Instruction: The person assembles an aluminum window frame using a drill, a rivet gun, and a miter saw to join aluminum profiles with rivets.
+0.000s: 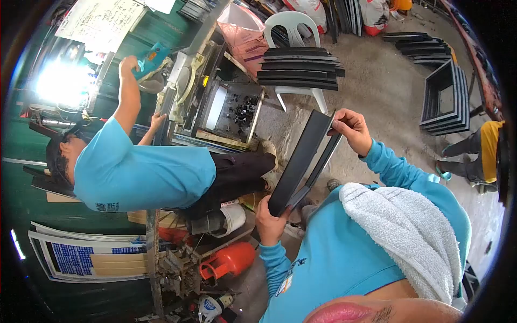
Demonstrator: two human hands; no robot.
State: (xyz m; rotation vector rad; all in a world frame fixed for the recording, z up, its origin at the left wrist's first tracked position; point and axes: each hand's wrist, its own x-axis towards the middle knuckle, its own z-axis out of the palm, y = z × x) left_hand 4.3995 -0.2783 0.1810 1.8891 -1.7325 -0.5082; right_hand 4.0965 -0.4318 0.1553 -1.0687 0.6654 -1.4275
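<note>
At the far left, a co-worker grips a teal power tool. Near the middle, the person's left hand is curled round the lower end of the black strips, held before the body; whether these are joined cannot be told. The right hand pinches their upper end. The step seems two-handed steadying; moving them would call for matched grips. Farther right is a stack of black frames.

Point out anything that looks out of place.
The white chair looks odd: black strips are stacked across it, ends uneven. Small black pieces lie scattered in the open compartment. The black workpiece in the left hand and right hand shows no clear damage.
</note>
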